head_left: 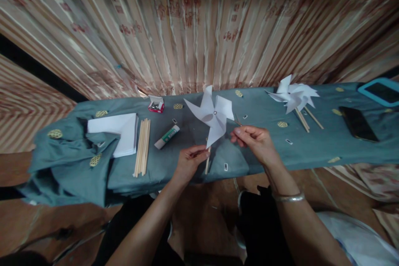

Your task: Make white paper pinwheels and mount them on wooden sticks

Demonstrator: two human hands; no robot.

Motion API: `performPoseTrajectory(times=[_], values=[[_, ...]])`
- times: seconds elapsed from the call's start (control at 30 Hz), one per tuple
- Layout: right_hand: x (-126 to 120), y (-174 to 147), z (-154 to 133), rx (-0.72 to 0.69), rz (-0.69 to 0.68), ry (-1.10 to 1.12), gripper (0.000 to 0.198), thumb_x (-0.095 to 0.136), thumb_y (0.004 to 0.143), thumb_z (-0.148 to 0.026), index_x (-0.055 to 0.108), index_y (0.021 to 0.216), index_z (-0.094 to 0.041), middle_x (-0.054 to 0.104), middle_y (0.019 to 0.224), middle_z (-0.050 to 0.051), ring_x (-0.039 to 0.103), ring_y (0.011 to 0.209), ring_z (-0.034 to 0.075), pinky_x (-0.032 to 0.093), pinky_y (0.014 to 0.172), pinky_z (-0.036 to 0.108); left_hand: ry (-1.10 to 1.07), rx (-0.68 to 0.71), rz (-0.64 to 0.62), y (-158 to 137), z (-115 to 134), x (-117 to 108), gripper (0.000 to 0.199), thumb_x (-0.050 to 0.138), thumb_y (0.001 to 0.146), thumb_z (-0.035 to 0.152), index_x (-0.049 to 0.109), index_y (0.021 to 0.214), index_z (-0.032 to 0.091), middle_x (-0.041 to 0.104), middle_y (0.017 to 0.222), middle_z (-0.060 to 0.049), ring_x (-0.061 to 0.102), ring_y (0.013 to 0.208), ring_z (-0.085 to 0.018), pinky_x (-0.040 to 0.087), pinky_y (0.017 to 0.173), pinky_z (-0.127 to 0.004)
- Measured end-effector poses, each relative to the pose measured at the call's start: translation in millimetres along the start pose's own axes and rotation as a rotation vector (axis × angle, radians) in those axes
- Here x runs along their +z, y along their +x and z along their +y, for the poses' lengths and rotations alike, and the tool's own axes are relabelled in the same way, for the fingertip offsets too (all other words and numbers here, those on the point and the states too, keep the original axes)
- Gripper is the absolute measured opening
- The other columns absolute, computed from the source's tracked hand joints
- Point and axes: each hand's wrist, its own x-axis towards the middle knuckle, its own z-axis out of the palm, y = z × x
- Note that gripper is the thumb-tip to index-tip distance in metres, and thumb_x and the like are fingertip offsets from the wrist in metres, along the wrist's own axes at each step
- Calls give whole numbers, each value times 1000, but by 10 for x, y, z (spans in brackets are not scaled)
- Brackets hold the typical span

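Note:
A white paper pinwheel (215,113) with a silver pin at its centre stands over the middle of the cloth. My left hand (192,160) pinches its thin wooden stick (208,162) just below the lowest blade. Close to the right-hand blade, my right hand (251,139) has its thumb and fingers curled together; whether anything is between them is hidden. Just behind those fingertips shows a small thin metal object (238,121), partly covered, perhaps scissors.
On the blue-green cloth (262,153) lie a glue stick (167,136), several wooden sticks (142,147), folded white paper (127,133) and a small red box of pins (156,105). To the right are finished pinwheels (293,94), a black phone (358,123) and a blue-framed tablet (382,92).

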Motion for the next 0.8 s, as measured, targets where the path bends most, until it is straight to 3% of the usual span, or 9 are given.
performPoseTrajectory(times=[0.17, 0.3, 0.53, 0.6, 0.7, 0.8], values=[[125, 25, 23, 12, 54, 17, 38, 77, 62, -57, 71, 66, -20, 67, 60, 1, 46, 48, 10, 36, 47, 25, -1, -10, -28, -23, -15, -8, 31, 88, 46, 31, 78, 73, 19, 76, 75, -3, 66, 70, -16, 51, 75, -28], [229, 17, 28, 77, -1, 105, 40, 79, 59, -59, 72, 67, -20, 67, 58, 1, 45, 46, 10, 36, 45, 25, 19, 3, -52, -19, -34, -27, 30, 87, 49, 31, 78, 75, 18, 75, 76, -3, 65, 71, -16, 51, 76, -29], [277, -37, -5, 65, -155, 147, 35, 75, 68, -54, 72, 67, -19, 68, 60, 1, 43, 46, 8, 33, 45, 23, 56, 24, -42, -20, -10, -51, 26, 86, 51, 29, 78, 73, 18, 72, 70, -2, 61, 65, -13, 49, 69, -26], [187, -22, -11, 48, -96, 159, 35, 75, 68, -54, 73, 69, -19, 67, 58, 1, 42, 45, 8, 31, 43, 23, 49, 24, -37, -24, 4, -57, 26, 86, 51, 29, 78, 73, 18, 73, 71, -2, 62, 66, -13, 49, 70, -25], [14, 49, 18, -7, 125, 203, 33, 77, 67, -52, 72, 70, -20, 67, 59, 1, 43, 44, 8, 32, 44, 23, 44, 15, -30, -34, 22, -62, 26, 86, 50, 29, 78, 73, 18, 73, 71, -2, 62, 66, -13, 49, 70, -25], [-79, 143, 89, -69, 312, 180, 33, 82, 61, -47, 71, 79, -22, 72, 74, 2, 59, 61, 13, 46, 58, 26, 45, 6, -30, -49, 29, -60, 27, 86, 49, 30, 78, 72, 18, 73, 71, -3, 62, 65, -13, 49, 69, -25]])
